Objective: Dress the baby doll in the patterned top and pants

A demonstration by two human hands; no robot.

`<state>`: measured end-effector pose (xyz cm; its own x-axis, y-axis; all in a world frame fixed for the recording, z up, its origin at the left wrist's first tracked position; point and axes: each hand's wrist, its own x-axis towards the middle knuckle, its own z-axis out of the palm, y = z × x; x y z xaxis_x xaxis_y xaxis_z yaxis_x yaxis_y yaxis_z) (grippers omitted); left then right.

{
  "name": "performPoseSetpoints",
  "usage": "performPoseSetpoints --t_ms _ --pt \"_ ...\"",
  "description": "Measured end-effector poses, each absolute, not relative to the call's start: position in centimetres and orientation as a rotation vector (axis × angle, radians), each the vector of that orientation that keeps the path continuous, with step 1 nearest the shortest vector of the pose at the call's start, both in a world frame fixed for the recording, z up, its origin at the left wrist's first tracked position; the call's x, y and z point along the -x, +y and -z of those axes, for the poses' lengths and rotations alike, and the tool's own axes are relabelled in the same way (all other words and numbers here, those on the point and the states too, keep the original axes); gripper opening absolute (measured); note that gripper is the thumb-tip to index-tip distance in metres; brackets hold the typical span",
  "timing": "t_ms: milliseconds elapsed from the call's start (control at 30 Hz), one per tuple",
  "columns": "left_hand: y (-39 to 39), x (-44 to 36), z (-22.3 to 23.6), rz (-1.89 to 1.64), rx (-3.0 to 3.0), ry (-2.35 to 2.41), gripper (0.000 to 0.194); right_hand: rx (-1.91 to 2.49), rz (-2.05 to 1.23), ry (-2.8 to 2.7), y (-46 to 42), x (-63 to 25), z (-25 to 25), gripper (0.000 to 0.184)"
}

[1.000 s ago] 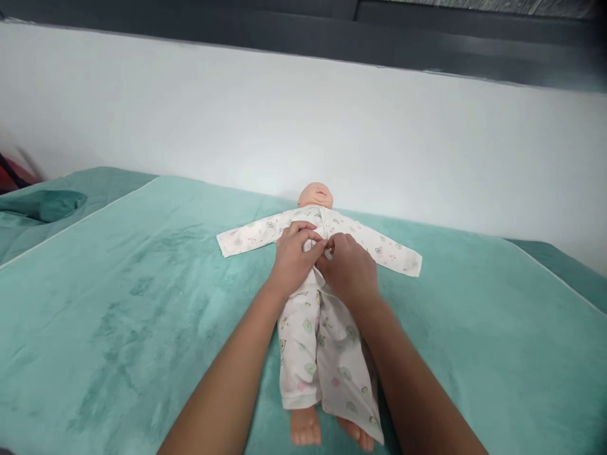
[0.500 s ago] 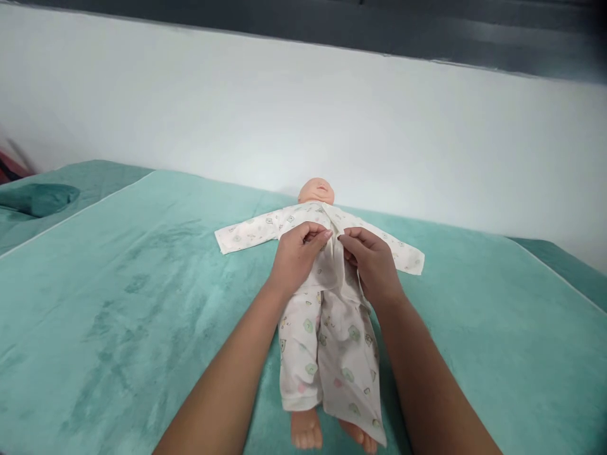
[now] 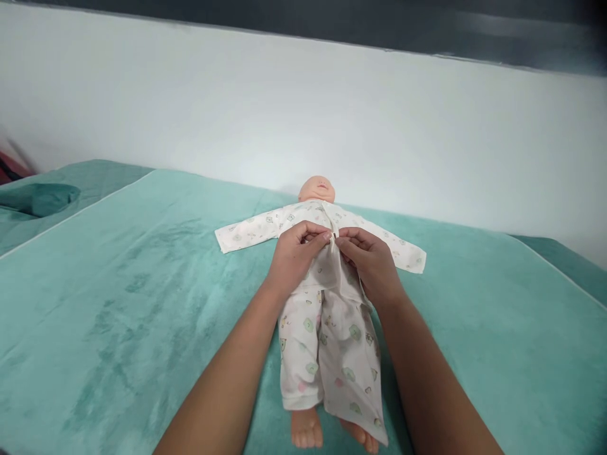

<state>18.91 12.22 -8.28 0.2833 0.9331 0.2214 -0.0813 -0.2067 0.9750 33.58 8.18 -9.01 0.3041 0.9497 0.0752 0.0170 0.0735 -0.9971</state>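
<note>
A baby doll [image 3: 317, 188] lies on its back, its head toward the wall and its bare feet toward me. It wears a white printed shirt [image 3: 303, 215] with long sleeves spread to both sides, and matching printed trousers [image 3: 348, 360]. At the chest, my left hand [image 3: 300, 254] pinches one front edge of the shirt between thumb and fingers. My right hand [image 3: 372, 260] pinches the opposite edge, its fingertips close to the left ones. Whatever fastener sits between the fingertips is too small to make out. One trouser leg hangs loose over part of a foot.
A green plush cover [image 3: 142, 284] spreads under the doll, with pale seams toward both sides. Behind it rises a white wall [image 3: 265, 107] with a dark band above. A red item [image 3: 14, 165] shows at the far left edge.
My right fingertips have moved slightly left, closing the gap to my left ones. The shirt's two front edges are drawn nearer together. The doll lies in the same place.
</note>
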Motion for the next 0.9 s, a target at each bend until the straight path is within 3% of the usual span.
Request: performPoseSetpoints --t_ms 400,700,900 --pt "12.2 -19.1 8.5 -1.166 -1.505 0.856 0.018 1.265 -0.87 -1.158 7.9 -33.5 8.9 0.032" --pt "12.2 -18.8 8.7 -1.126 -1.517 0.85 0.018 1.468 -0.633 -1.347 7.4 -32.8 8.6 0.023" --pt "12.1 -19.0 8.7 -1.123 -1.546 0.919 0.008 1.553 -0.469 -1.477 7.4 -32.1 8.5 0.026"
